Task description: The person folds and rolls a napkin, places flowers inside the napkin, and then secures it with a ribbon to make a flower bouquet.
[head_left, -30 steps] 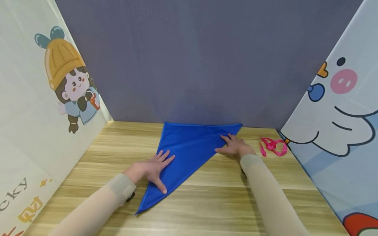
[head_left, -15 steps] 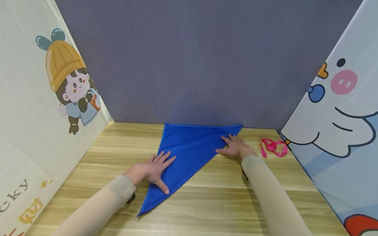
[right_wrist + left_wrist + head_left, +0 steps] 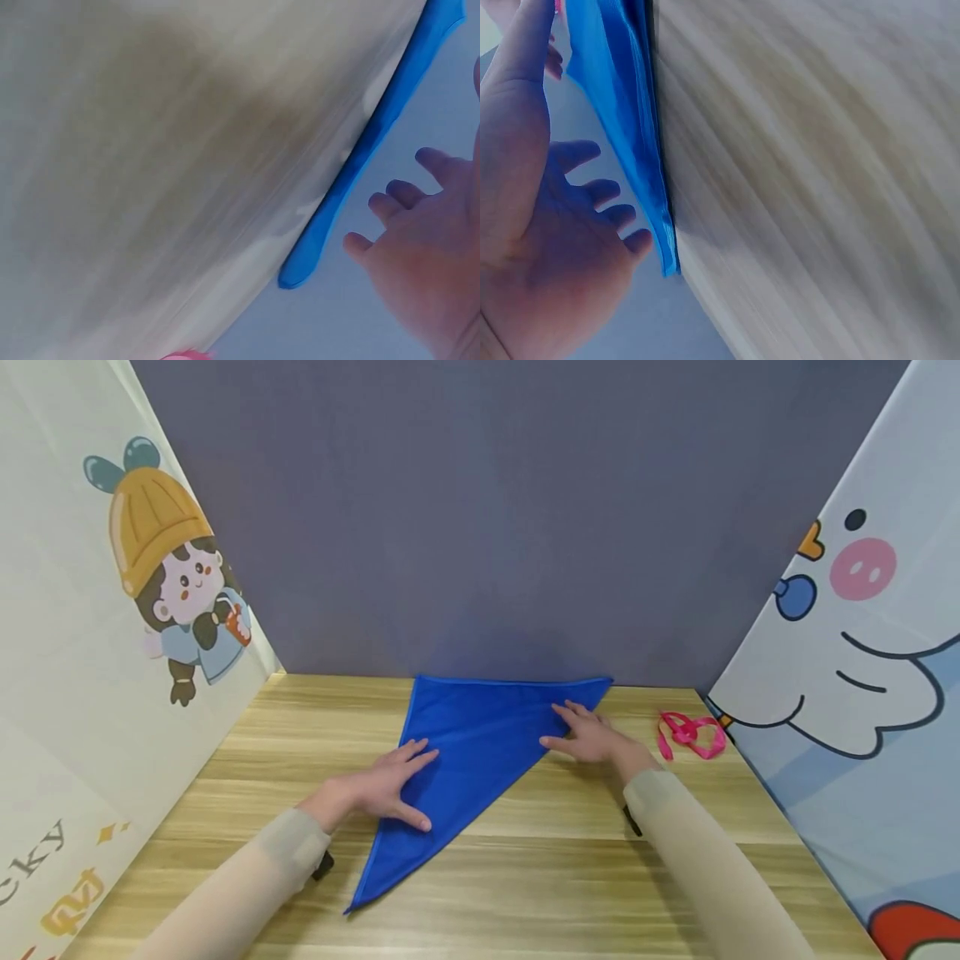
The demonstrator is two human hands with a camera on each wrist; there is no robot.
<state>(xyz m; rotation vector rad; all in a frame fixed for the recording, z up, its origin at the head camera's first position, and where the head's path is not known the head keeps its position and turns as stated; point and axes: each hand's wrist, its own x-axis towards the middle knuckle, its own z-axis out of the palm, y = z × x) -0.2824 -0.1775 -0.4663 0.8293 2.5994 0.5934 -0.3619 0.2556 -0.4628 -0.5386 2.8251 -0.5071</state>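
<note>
A blue cloth [image 3: 472,752], folded into a triangle, lies flat on the wooden table. Its long slanting edge faces the person, and one pointed corner reaches toward the front left. Over its left side is my left hand [image 3: 382,787], fingers spread; the left wrist view shows this hand [image 3: 570,225] raised off the cloth [image 3: 619,112]. My right hand [image 3: 588,737] hovers at the slanting edge near the far right corner. In the right wrist view a gap shows between that hand [image 3: 427,240] and the cloth [image 3: 352,161]. Neither hand holds anything.
A loosely coiled pink ribbon [image 3: 690,733] lies on the table [image 3: 562,877] to the right of the cloth. A grey panel [image 3: 480,527] rises along the table's back edge. Printed cartoon sheets [image 3: 67,635] flank both sides.
Both hands have lifted off the cloth, where they lay spread and pressing before. The cloth keeps its triangular shape and place. The head view has shifted slightly.
</note>
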